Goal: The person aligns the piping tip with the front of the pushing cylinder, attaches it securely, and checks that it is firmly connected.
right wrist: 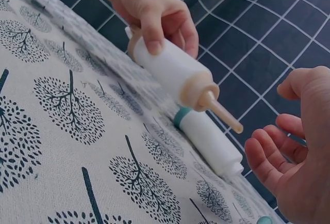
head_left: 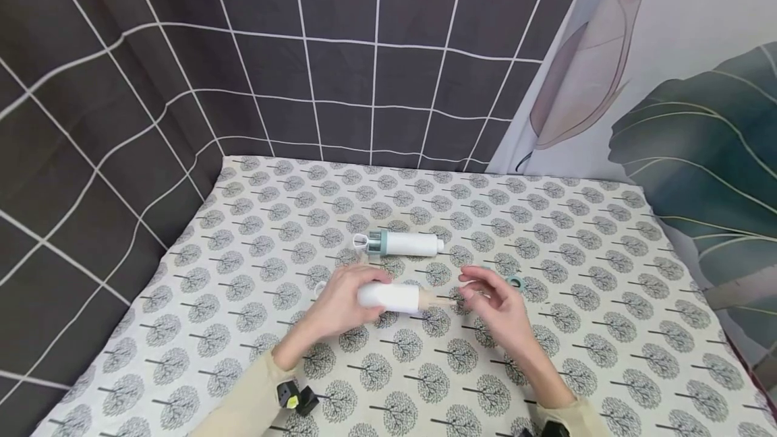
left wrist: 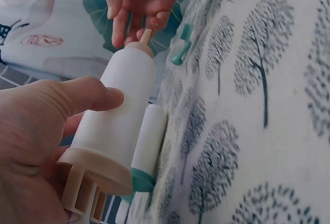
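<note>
Two white bottles are on or over the surface (head_left: 583,356), which is covered with a pale cloth printed with small dark trees. The left hand (head_left: 340,302) holds the beige-tipped bottle (head_left: 394,297) just above the cloth, its fingers and thumb curled round the white body, the thin nozzle pointing to the right hand (head_left: 494,302). The right hand is just beside the nozzle tip with its fingers loosely bent and grasping nothing. The green-capped bottle (head_left: 403,243) lies on its side on the cloth, a little behind the hands. A small green ring (head_left: 515,282) lies near the right hand. Behind and at the left hangs a dark curtain (head_left: 303,52) with white grid lines; at the right hangs a leaf-printed curtain (head_left: 686,86).
</note>
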Motion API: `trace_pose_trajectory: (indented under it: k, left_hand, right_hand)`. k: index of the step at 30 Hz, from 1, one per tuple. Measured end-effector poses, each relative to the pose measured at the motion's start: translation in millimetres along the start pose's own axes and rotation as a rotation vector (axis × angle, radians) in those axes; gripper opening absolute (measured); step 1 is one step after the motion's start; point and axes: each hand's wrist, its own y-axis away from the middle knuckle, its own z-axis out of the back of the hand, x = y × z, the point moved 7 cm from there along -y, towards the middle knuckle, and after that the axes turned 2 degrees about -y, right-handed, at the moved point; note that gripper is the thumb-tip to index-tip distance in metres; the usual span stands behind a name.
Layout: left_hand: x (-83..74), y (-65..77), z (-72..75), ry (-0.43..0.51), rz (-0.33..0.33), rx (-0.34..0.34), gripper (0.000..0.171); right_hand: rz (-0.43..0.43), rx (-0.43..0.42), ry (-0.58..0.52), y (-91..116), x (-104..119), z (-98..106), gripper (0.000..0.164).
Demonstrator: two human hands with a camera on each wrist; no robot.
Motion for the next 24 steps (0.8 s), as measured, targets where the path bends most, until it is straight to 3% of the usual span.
trace_pose_trajectory:
  k: [11, 24]
  left_hand:
    - [18.1, 2.2, -1.9, -0.016, 0.035, -0.009, 0.045]
    - [24.9, 3.4, -3.0, -0.023, 0.050, -0.011, 0.045]
  right_hand:
    - [-0.022, -0.004, -0.009, 1.2, -3.7, 3.3, 0.037]
    - [0.003, 0.005, -0.031, 2.3, -3.6, 3.3, 0.034]
